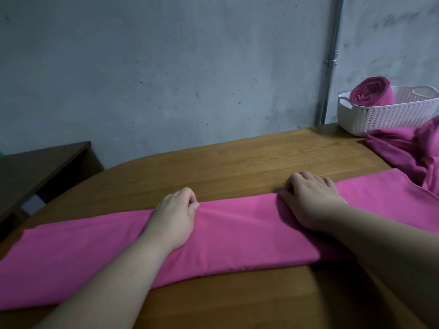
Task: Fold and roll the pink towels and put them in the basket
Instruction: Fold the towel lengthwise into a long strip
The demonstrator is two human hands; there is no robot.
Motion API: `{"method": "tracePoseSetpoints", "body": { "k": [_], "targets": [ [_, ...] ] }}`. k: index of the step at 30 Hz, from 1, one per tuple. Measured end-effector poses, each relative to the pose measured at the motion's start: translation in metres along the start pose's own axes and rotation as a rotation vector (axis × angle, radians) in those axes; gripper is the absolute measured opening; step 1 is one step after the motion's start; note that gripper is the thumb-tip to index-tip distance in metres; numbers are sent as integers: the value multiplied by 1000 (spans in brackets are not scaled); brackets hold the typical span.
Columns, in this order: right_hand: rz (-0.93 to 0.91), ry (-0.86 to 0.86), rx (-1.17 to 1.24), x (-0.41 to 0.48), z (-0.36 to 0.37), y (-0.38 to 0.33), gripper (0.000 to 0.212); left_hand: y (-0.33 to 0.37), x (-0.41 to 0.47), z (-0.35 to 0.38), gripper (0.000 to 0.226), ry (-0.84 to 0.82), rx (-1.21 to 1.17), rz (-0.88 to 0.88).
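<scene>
L hand (174, 219) fingers pinch towel (237, 236) far edge; R hand (311, 201) fingers curl over it. Pull taut, line up edges, flatten creases before rolling tight for basket (380, 119).

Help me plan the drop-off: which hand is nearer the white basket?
Right. The right hand, on the towel, is down-left of the basket; the left hand lies farther left.

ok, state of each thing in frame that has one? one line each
long pink towel: folded into a flat strip, not rolled.
white plastic lattice basket: upright, partly filled.
rolled pink towel: rolled, lying in the basket.
crumpled pink towel heap: unfolded, beside the basket.
left hand: pinches the strip's far edge.
right hand: grips the strip's far edge.
</scene>
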State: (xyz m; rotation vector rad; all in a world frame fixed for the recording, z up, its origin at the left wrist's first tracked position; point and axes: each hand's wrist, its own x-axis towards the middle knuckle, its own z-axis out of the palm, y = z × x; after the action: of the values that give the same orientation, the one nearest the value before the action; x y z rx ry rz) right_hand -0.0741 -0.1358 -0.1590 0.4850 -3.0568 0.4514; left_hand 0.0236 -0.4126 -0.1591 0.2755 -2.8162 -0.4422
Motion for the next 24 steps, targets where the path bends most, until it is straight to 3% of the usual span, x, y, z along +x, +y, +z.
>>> {"method": "tracePoseSetpoints", "body": {
  "k": [4, 8, 11, 14, 19, 24],
  "targets": [
    [51, 27, -66, 0, -4, -19, 24, -2, 2, 5, 11, 5, 8, 10],
    [-169, 43, -77, -4, 6, -89, 35, -5, 2, 7, 8, 6, -22, 11],
    [-260, -40, -17, -12, 29, -132, 41, -5, 0, 3, 7, 37, -84, 5],
    [-287, -70, -40, -15, 45, -135, 55, -13, -9, -10, 11, 28, -96, -8],
    [-292, -64, -107, -17, 43, -141, 55, -72, -28, -49, 16, -78, 171, -59],
    [-258, -70, -121, -20, 43, -144, 54, -118, -25, -84, 15, -163, 173, -100]
  ]
}}
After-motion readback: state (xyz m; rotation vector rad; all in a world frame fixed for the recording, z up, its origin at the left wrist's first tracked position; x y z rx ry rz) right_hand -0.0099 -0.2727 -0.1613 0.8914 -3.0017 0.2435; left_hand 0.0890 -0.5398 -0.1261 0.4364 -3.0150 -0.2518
